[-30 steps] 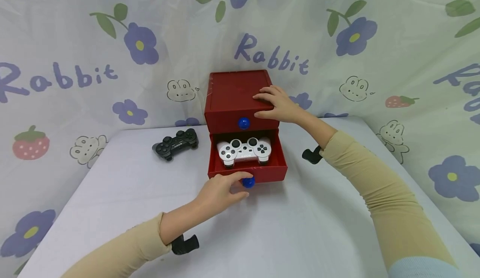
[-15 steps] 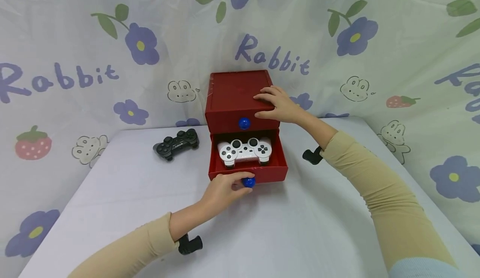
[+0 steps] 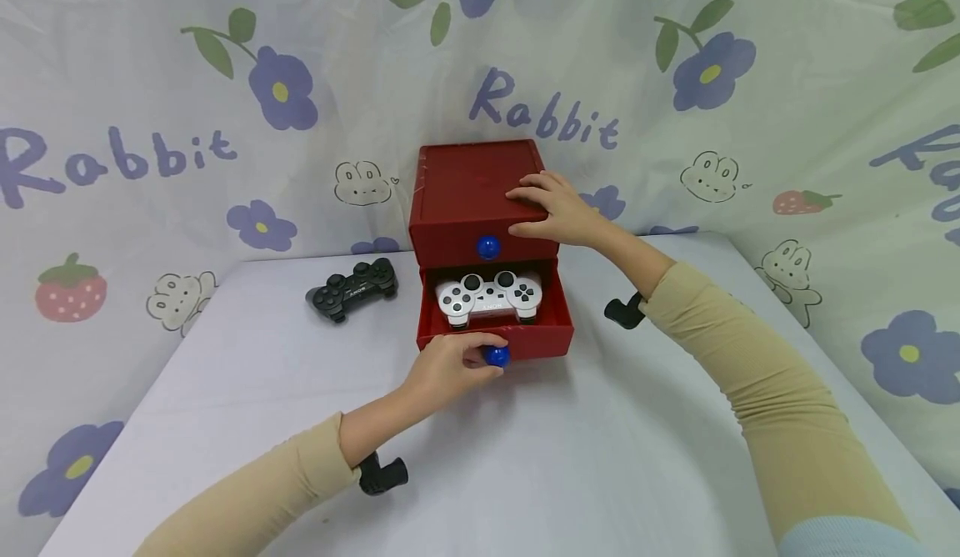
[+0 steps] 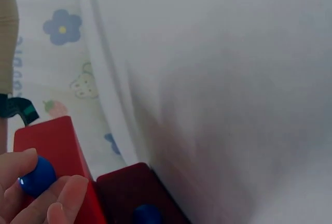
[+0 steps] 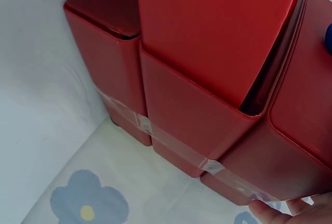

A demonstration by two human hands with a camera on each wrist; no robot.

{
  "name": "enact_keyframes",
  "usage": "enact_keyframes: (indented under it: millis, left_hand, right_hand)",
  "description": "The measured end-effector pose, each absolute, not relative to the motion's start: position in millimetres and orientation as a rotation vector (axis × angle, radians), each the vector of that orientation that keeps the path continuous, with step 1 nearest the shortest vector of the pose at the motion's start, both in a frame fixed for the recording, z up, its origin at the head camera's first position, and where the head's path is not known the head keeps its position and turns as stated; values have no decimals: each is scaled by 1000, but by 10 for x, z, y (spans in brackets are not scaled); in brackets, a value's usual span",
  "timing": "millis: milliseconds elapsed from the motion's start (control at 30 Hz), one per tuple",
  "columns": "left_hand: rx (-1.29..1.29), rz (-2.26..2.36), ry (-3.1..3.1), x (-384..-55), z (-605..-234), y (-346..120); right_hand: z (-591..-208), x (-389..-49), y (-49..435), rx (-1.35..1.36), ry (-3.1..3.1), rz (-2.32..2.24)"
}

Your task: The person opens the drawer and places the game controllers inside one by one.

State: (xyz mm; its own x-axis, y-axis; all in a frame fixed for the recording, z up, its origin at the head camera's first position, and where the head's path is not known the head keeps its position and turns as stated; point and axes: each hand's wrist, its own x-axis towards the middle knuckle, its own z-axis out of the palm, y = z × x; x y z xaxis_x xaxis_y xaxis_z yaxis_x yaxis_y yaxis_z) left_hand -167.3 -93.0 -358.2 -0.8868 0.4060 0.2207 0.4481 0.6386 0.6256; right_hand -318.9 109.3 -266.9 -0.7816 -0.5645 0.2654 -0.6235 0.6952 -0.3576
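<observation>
Red drawer (image 3: 551, 342) sticks out of its cabinet (image 3: 468, 183), white controller (image 3: 489, 298) inside, by the middle of the back edge of the table (image 3: 247, 373). Left hand (image 3: 444, 372) pinches the blue knob (image 3: 498, 357), so slide it dead straight; right hand (image 3: 561, 212), fingers spread, should just steady the top.

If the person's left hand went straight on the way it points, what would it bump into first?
The left hand grips the shiny round blue knob, so beyond that it would probably meet the flat red front of the open drawer; the exact gap is hard to judge.
</observation>
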Motion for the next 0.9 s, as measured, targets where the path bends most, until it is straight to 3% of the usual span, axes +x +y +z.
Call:
enact_keyframes:
  millis: [900]
  left_hand:
    - [-635, -1167, -2794, -1941, -3529, -944]
  right_hand:
    - [-2675, -3192, 1087, 962, -2766, 672]
